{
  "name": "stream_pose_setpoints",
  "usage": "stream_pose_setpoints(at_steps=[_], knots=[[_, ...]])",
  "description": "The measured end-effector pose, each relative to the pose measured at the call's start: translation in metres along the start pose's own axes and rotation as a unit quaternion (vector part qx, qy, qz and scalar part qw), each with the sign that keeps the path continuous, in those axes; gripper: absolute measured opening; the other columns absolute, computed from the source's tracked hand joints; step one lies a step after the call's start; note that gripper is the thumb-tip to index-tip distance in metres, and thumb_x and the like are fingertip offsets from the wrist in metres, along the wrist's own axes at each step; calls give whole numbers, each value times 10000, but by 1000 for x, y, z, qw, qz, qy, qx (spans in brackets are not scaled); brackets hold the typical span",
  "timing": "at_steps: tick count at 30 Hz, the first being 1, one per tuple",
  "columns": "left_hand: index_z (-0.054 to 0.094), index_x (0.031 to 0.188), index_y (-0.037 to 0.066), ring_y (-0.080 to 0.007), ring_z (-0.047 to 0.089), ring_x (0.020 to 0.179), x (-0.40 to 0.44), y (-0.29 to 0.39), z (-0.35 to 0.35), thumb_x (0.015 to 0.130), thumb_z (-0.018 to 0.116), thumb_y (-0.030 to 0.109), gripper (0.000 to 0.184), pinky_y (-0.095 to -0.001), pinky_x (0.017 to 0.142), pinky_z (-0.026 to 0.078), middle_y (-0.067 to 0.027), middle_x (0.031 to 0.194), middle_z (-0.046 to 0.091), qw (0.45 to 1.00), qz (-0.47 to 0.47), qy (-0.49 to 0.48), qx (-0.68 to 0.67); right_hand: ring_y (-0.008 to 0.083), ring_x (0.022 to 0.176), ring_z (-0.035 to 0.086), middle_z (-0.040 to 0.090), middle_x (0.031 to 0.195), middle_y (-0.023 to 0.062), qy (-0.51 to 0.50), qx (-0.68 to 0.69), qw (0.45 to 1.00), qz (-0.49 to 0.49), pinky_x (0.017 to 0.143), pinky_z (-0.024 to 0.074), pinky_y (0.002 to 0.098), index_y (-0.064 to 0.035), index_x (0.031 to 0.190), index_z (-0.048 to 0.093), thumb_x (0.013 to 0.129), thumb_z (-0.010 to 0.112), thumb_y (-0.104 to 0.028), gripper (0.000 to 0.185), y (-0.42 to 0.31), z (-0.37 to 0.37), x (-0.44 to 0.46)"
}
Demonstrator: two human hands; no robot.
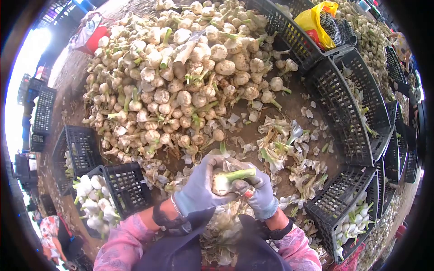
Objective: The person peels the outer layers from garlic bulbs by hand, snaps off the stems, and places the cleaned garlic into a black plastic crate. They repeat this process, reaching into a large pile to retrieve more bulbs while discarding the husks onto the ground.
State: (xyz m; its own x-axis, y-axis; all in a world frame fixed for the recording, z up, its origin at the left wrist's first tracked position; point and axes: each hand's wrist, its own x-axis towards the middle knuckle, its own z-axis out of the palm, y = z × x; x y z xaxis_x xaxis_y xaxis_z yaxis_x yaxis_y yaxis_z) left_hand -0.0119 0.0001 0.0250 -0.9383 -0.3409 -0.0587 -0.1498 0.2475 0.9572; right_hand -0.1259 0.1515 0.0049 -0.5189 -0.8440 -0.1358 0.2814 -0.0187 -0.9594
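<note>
A garlic bulb [221, 184] with a thick green stem lies in front of my body, held between my two gloved hands. My left hand [197, 185] wraps round the bulb from the left and below. On the other side, my right hand [260, 192] is closed at the green stem [242, 174], its thumb against the bulb's side. A small orange-red patch shows at the right thumb; I cannot tell whether it belongs to a tool or the glove. Beyond the hands rises a big heap of untrimmed garlic [181, 97]. Loose peeled skins [275, 156] cover the ground close by.
At my left a black crate [126, 185] holds clean white bulbs [94, 198]. More black crates [339, 194] stand along the right, some with garlic inside. A yellow bag [316, 20] lies at the back right. Another person [52, 235] is at the lower left.
</note>
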Motion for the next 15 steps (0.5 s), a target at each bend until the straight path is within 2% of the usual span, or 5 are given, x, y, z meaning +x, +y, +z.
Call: stream_pose_setpoints(at_steps=[3, 10, 11, 14, 15], knots=[[413, 1284, 16, -199, 589, 1086, 0, 0, 4, 650, 900, 237, 829, -333, 892, 493, -122, 1223, 560, 949, -91, -28, -301, 250, 1034, 638, 689, 1146, 87, -16, -50, 998, -23, 931, 471, 356, -44, 1134, 697, 848, 691, -94, 291, -3, -4, 2], [357, 1421, 41, -190, 625, 1010, -21, -18, -15, 731, 812, 102, 829, -329, 896, 511, -113, 1121, 618, 732, -325, -370, -470, 260, 975, 640, 709, 1087, 31, -153, -234, 934, -224, 879, 464, 381, -147, 1097, 737, 732, 668, -63, 381, -22, -16, 24], [443, 1367, 19, -101, 543, 1029, -26, -5, -13, 782, 765, 131, 677, -269, 847, 470, -37, 1178, 555, 722, -323, -366, -490, 254, 1015, 635, 704, 1105, 31, -189, -235, 927, -221, 861, 472, 369, -160, 1083, 740, 748, 659, -61, 358, -26, -11, 28], [422, 1380, 9, -106, 551, 1035, -31, -8, -9, 805, 736, 108, 662, -273, 852, 475, -43, 1195, 565, 685, -313, -325, -572, 257, 1057, 626, 688, 1151, 39, -222, -144, 949, -171, 875, 482, 366, -157, 1118, 719, 762, 668, -64, 371, -19, -11, 39], [432, 1358, 4, -202, 625, 974, -28, -11, -9, 752, 806, 165, 730, -316, 775, 526, -112, 1086, 617, 727, -317, -306, -527, 258, 1028, 640, 685, 1165, 57, -111, -226, 948, -196, 901, 487, 381, -124, 1163, 686, 777, 691, -68, 390, -9, -13, 36]])
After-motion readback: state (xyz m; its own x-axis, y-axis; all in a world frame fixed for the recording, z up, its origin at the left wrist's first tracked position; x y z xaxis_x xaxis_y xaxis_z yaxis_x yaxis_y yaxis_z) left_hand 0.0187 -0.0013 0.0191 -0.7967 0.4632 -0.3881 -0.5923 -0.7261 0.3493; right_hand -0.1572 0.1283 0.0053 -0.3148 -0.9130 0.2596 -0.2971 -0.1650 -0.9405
